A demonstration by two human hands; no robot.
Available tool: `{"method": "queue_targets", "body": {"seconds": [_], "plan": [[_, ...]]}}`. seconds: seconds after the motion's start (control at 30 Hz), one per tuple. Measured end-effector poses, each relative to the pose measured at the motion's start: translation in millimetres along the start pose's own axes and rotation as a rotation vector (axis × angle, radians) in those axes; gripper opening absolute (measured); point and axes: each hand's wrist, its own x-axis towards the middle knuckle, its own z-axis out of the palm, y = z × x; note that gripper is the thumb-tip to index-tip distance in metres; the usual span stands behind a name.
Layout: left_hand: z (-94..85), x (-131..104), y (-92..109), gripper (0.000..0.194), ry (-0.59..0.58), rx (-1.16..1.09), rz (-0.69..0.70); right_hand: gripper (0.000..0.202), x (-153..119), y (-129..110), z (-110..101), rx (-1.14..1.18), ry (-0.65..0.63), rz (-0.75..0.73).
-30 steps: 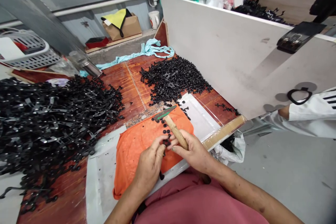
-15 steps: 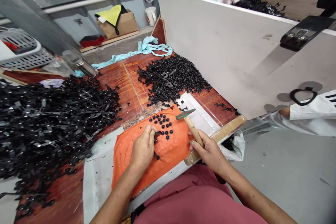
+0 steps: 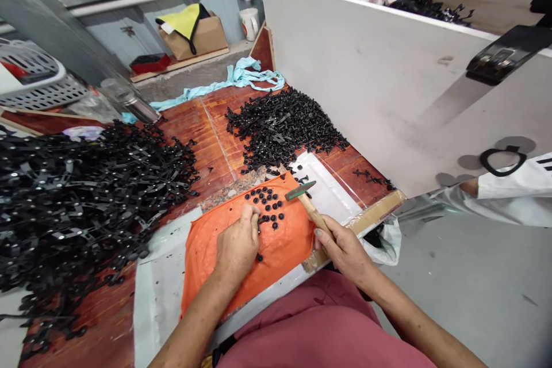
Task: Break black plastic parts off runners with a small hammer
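My right hand (image 3: 342, 241) is closed around the wooden handle of a hammer (image 3: 317, 215), its dark head with green paint hanging over the right part of an orange cloth (image 3: 207, 276). Over the middle of that cloth, my left hand (image 3: 237, 241) pinches a small black part (image 3: 259, 257); the fingers hide most of it. Just right of the left fingertips, several round black caps (image 3: 268, 207) lie in rough rows on the cloth. Beyond the cloth spreads a heap of small black pin-like pieces (image 3: 284, 126).
A big pile of black linked parts (image 3: 77, 201) covers the left of the table. A tall grey panel (image 3: 379, 80) walls off the right side. At the back lie a light blue strip (image 3: 233, 80) and a mug (image 3: 249, 24). Another person's sleeve (image 3: 513, 181) shows at the right.
The hammer head has shifted slightly left and down. My left hand has turned a little, covering more of the black part. The view has moved slightly.
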Motion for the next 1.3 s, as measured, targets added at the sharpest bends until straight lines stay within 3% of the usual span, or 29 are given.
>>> {"method": "queue_targets", "body": {"seconds": [0.17,0.33,0.47,0.63,0.8,0.93,1.07,1.2,1.3], "plan": [[-4.6,1.1,4.0,0.025,-0.01,0.09,-0.022,0.049,-5.6,-25.0,-13.4,-0.297,-0.081,-0.164],[-5.8,1.1,7.2,0.026,-0.036,0.123,-0.036,0.059,-2.4,-34.7,-8.3,-0.406,-0.06,-0.289],[-1.2,2.5,5.6,0.028,-0.041,0.128,-0.049,0.054,3.8,-28.7,1.4,-0.547,-0.104,-0.274],[1.6,4.1,2.9,0.028,-0.045,0.119,-0.061,0.061,1.6,-27.3,1.4,-0.429,-0.012,-0.336],[0.1,4.9,4.2,0.029,-0.053,0.129,-0.074,0.054,1.5,-28.2,1.6,-0.66,-0.1,-0.279],[-0.5,5.0,6.9,0.031,-0.058,0.113,-0.075,0.059,1.0,-21.0,5.8,-0.602,-0.061,-0.293],[0.7,5.4,5.7,0.028,-0.036,0.079,-0.075,0.055,0.9,-17.5,10.3,-0.648,-0.124,-0.227],[0.4,0.5,-5.0,0.021,0.019,-0.137,0.001,0.051,3.1,-31.7,4.2,-0.348,-0.094,-0.199],[-2.1,-10.3,-12.3,0.02,0.083,-0.383,0.13,0.033,10.6,-42.6,1.6,-0.104,-0.045,-0.116]]}}
